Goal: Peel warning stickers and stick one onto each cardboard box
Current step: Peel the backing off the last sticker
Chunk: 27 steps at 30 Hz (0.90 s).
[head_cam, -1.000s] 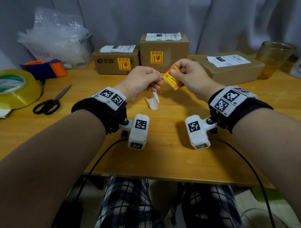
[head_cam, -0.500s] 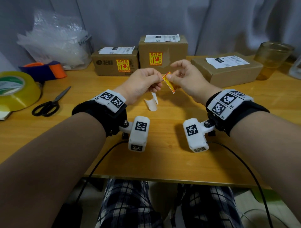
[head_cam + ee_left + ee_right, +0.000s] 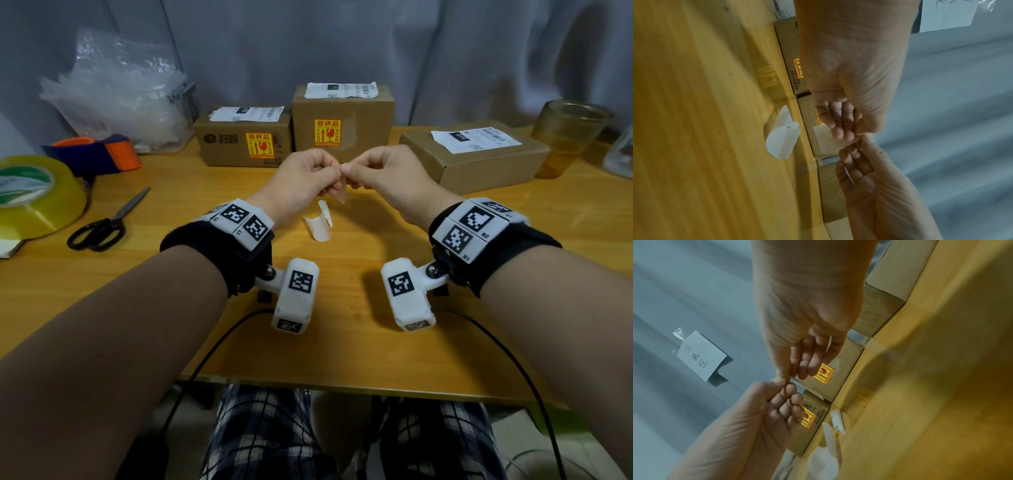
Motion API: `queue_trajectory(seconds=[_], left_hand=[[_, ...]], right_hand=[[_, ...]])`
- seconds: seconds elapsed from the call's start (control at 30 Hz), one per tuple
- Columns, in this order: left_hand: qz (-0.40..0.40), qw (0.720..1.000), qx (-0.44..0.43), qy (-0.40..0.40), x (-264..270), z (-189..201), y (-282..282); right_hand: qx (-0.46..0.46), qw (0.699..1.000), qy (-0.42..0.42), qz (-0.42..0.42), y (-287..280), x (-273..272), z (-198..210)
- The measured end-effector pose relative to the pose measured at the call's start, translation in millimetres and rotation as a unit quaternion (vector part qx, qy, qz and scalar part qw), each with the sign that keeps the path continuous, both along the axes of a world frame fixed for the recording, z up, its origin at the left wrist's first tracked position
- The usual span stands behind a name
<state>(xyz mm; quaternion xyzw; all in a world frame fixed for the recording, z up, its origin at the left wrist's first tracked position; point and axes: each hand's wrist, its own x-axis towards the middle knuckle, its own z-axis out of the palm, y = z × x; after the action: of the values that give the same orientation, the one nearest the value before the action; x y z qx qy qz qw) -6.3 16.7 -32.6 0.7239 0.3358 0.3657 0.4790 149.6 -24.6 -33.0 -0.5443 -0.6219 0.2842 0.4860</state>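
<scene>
background: grey curtain across the top of the frame, a handwritten paper note (image 3: 701, 356) pinned on it in the right wrist view
bench (image 3: 342, 308): wooden, fills the middle of the head view
left hand (image 3: 301, 178): centre of frame, raised off the bench, thumb and forefinger pinching the sticker piece, other fingers curled
right hand (image 3: 387, 174): just right of it, fingertips meeting the left hand's, pinching the same piece
sticker (image 3: 337, 197): held between both hands, only its pale backing side shows hanging below the fingers; printed face hidden, can't tell if peeled yet
curled backing (image 3: 320, 222): white used liner lying on the bench just below the hands
left box (image 3: 239, 144): upper centre-left, yellow-red warning label on its front face
middle box (image 3: 342, 120): upper centre, touching the left box, taller, warning label on its front
flat box (image 3: 479, 161): upper right, shipping label on top, no warning label visible
scissors (image 3: 106, 222): left of frame on the bench
tape roll (image 3: 34, 195): far left edge, yellowish
plastic wrap pile (image 3: 116, 92): upper left
glass cup (image 3: 565, 137): upper right, amber
</scene>
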Motion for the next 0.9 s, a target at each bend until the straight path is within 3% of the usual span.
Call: queue_trajectory(seconds=[0.13, 0.33, 0.5, 0.67, 0.9], left_hand=[[0.000, 1.000, -0.004, 0.006, -1, 0, -2], [0.066, 0.997, -0.027, 0.033, -1, -2, 4], [0.092, 0.993, -0.078, 0.006, -3, 0, 3], [0.098, 0.989, -0.107, -0.036, -2, 4, 0], [0.049, 0.990, -0.128, -0.017, -6, 8, 1]], right_hand=[[-0.009, 1.000, 0.006, 0.000, 0, -1, 1], [-0.007, 0.998, 0.055, -0.024, 3, 1, 1], [-0.012, 0.999, 0.031, 0.008, 1, 2, 2], [-0.049, 0.995, 0.076, 0.042, 1, 1, 6], [-0.002, 0.999, -0.023, 0.027, 3, 3, 4]])
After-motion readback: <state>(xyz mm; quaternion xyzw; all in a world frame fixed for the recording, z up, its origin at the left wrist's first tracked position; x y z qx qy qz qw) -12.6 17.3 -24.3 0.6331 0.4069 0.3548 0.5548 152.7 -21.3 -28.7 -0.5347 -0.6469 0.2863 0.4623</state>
